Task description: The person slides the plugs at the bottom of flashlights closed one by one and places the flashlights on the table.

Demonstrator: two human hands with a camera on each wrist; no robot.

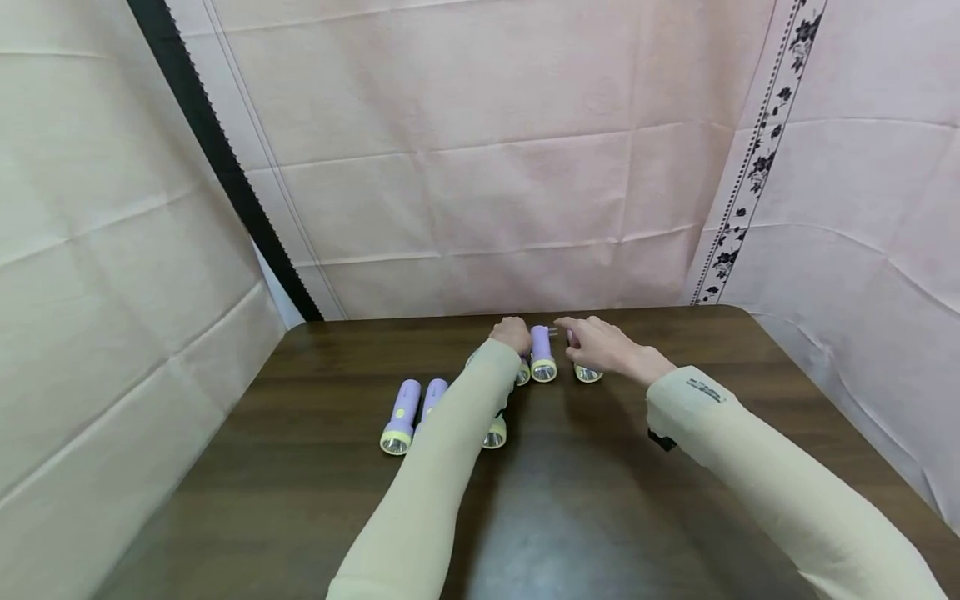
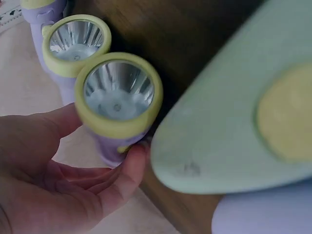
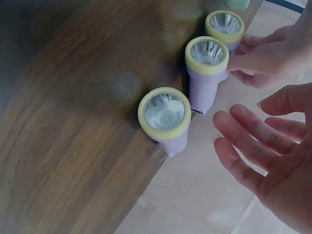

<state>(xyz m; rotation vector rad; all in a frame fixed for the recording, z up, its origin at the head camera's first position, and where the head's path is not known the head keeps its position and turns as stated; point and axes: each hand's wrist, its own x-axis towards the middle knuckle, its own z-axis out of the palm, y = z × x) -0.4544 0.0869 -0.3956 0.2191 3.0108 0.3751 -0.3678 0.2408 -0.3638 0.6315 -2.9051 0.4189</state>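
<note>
In the left wrist view, my left hand (image 2: 73, 180) holds a lavender flashlight (image 2: 119, 129) with a pale yellow rim, thumb on one side and fingers on the other. In the head view that hand is at the table's far edge, largely behind its sleeve. A second flashlight (image 3: 204, 90) stands right beside the held one, two metal prongs showing at its tail. My right hand (image 3: 268, 151) is held with parted, slightly bent fingers and nothing between them. Nearest it is a third flashlight (image 3: 173, 145), prongs out, partly covered by the hand in the head view.
Closer on the wooden table (image 1: 277, 500) lie more flashlights (image 1: 405, 408), partly hidden by the left sleeve. A pale green object (image 2: 209, 131) with a yellow oval looms beside the left hand. Fabric curtains (image 1: 480, 192) hang behind the table and along both sides.
</note>
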